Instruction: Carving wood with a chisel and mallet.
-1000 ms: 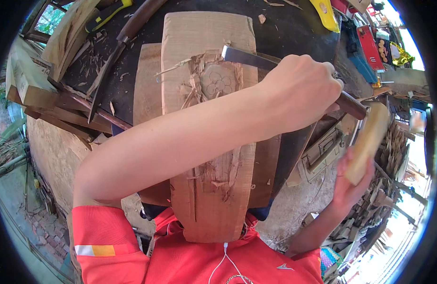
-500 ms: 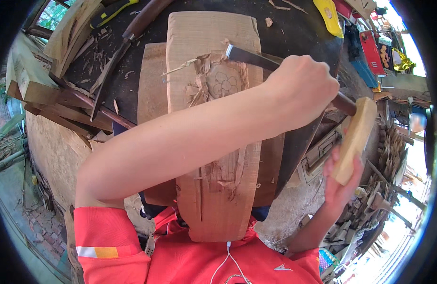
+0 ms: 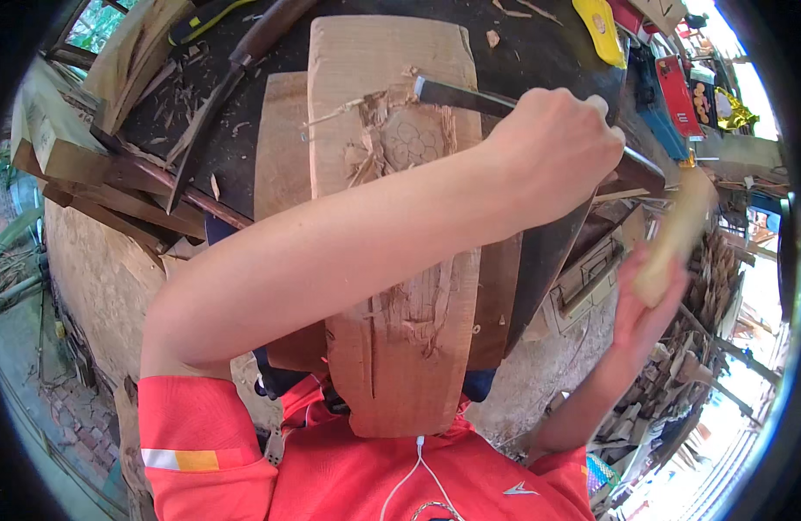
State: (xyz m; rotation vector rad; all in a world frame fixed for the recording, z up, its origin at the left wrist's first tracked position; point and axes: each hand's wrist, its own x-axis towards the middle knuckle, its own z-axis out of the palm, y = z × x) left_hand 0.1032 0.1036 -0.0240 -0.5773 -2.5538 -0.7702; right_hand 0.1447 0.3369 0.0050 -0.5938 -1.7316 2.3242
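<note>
Right hand point(image 3: 633, 314), at three o'clock, is closed round a wooden block point(image 3: 683, 207); left hand point(image 3: 564, 143), between one and two, round a chisel point(image 3: 464, 97).
The board point(image 3: 407, 395) is laid from six to twelve, the chisel's butt point(image 3: 650, 176) apparently left exposed for striking.

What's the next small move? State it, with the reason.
Probably a tap with the pale oblong wooden block on the dark brown handle of the steel chisel: the left hand grips it with its edge at the splintered recess in the light-brown wooden board; the right hand holds the block, blurred, seemingly just clear of the handle.
</note>
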